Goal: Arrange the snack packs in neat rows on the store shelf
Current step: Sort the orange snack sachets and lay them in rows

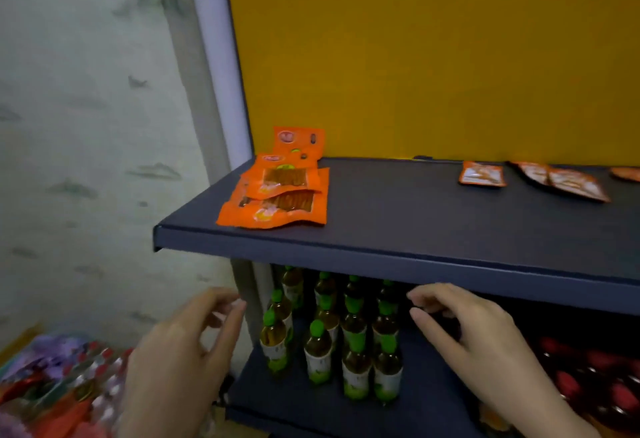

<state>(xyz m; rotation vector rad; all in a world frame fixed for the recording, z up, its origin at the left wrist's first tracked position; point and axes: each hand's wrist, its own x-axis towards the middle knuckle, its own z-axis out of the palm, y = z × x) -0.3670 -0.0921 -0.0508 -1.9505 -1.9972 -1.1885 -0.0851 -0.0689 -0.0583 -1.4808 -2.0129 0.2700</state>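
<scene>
The left hand (180, 354) is seen nearest the camera, low in the view, with its fingers loosely curled and nothing held in it. To its left, in the bottom corner, a blurred heap of colourful packets (59, 389) is seen; what they are cannot be told. The right hand (467, 330) is held at about the same height, well apart from the left one, also empty and with the fingers half bent. Both hands are placed in front of the lower shelf level and just below the front edge of the dark blue shelf (398, 229).

Between the hands, on the lower shelf, rows of bottles with green caps (346, 333) are standing upright, filled with a brown drink. Further right on the same level, dark bottles with red caps (595, 382) are partly visible.

On the upper shelf, at its left end, a group of orange snack packs (280, 195) is laid. They overlap each other in an uneven column from the front edge to the back, and the last one is leaned against the yellow back panel (433, 56). At the right side of the shelf, near the back, one small orange pack (481, 174) is lying flat alone. Just beside it, more small packs (564, 181) are lying at an angle, touching each other, and another one is cut by the picture border. The middle of the shelf is bare between the two groups.
</scene>
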